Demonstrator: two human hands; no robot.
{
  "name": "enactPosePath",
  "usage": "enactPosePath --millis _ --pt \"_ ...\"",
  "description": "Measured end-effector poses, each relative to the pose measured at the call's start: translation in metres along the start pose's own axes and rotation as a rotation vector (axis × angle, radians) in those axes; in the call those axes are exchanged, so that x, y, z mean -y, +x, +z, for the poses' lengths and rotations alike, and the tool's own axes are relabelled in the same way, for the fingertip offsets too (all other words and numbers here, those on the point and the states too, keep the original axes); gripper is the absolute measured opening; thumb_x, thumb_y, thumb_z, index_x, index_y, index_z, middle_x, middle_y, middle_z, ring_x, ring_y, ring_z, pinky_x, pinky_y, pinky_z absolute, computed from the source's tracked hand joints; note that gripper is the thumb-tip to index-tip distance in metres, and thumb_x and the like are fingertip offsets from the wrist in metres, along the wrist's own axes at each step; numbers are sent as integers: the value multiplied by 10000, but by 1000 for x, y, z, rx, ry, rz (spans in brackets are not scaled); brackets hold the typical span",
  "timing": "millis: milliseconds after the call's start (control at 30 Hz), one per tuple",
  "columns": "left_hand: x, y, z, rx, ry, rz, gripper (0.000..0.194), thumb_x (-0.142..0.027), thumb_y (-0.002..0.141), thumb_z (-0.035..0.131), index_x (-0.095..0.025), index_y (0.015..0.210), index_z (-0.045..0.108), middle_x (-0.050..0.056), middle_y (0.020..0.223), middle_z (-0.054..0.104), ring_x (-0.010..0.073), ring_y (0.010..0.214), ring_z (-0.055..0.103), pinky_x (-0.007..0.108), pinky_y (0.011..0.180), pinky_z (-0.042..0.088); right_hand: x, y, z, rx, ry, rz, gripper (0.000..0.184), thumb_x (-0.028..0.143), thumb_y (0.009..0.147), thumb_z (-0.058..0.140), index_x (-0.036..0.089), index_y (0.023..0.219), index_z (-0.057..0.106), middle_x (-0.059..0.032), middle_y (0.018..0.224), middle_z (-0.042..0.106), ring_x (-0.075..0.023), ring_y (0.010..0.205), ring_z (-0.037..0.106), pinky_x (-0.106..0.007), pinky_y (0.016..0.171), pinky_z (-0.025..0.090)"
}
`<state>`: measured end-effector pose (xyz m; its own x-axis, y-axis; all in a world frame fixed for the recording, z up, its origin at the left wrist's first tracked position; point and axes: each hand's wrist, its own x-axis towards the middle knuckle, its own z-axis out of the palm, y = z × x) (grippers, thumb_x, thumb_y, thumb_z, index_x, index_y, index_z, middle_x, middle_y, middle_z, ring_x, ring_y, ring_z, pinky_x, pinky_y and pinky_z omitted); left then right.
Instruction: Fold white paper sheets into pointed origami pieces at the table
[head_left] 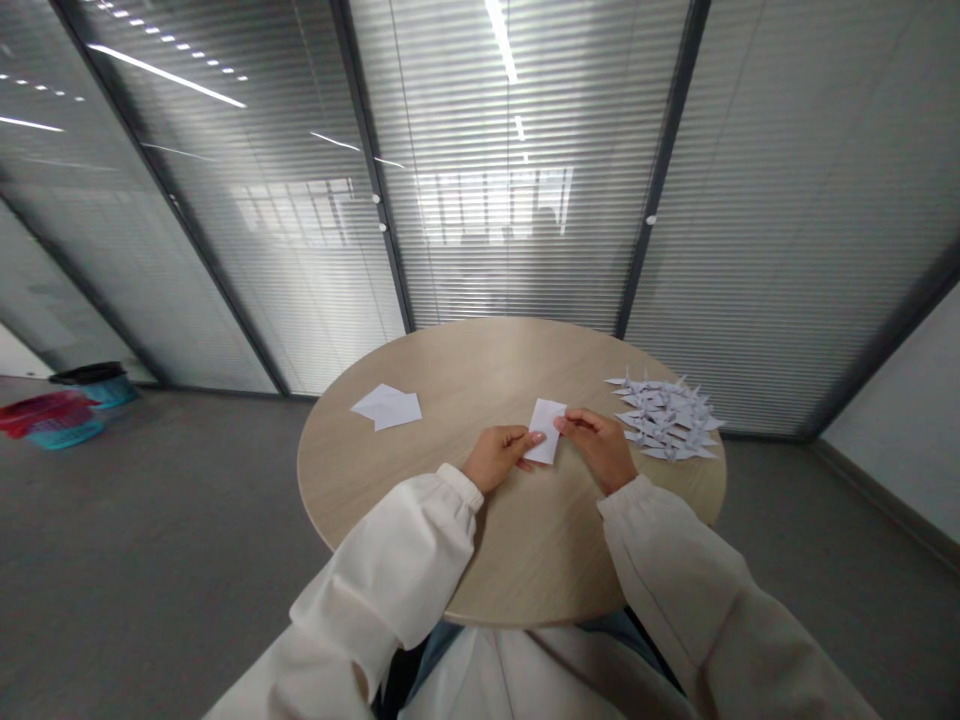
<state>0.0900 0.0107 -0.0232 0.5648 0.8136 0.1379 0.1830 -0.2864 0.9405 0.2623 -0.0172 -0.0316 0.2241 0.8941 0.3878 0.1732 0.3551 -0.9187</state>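
A small white folded sheet of paper [545, 428] lies over the middle of the round wooden table [480, 360]. My left hand [497, 456] pinches its lower left edge, fingers closed. My right hand [598, 445] pinches its right edge with thumb and fingers closed. Both arms are in cream sleeves.
A heap of several folded paper cranes [667, 417] lies at the table's right side. Loose white sheets [388, 407] lie at the left. Glass walls with blinds stand behind. Coloured baskets [52, 417] sit on the grey floor far left.
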Motion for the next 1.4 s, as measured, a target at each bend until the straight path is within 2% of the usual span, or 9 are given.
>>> enactPosePath --millis 267,500,833,1033,1233,1400 --pt "3 -2 -3 -54 190 70 503 -580 801 458 -131 604 573 -11 551 525 105 524 469 199 517 366 1 -1 0 57 11 7 277 438 683 661 169 749 670 -31 699 691 -192 682 636 -296 662 491" --pt "1 -1 -3 -53 103 81 464 -559 808 469 -137 636 556 -27 556 471 96 523 438 200 525 350 -2 -1 0 77 33 11 282 438 689 658 167 762 676 -36 730 698 -188 691 641 -290 666 492" --pt "-1 -3 -4 -107 193 121 475 -557 815 451 -148 577 493 -53 529 349 82 509 323 206 491 249 0 -1 0 129 -5 26 270 436 674 663 172 730 674 -22 691 689 -187 667 632 -289 642 487" --pt "0 -1 -4 -95 136 108 468 -555 804 473 -142 591 525 -45 540 392 85 519 360 203 503 276 3 -2 0 128 1 36 261 429 677 660 172 726 664 -18 685 684 -180 664 629 -278 638 479" --pt "1 1 -3 -149 -6 82 414 -532 749 562 -123 724 611 -18 595 509 98 546 437 206 528 337 2 -3 1 167 3 41 265 427 666 674 173 742 678 -19 691 684 -184 666 631 -285 641 483" --pt "2 0 -3 -175 46 85 422 -535 748 560 -125 656 594 -26 562 487 93 528 422 203 511 322 0 -3 1 188 1 38 273 431 667 681 170 748 682 -18 699 689 -179 667 632 -280 645 479"
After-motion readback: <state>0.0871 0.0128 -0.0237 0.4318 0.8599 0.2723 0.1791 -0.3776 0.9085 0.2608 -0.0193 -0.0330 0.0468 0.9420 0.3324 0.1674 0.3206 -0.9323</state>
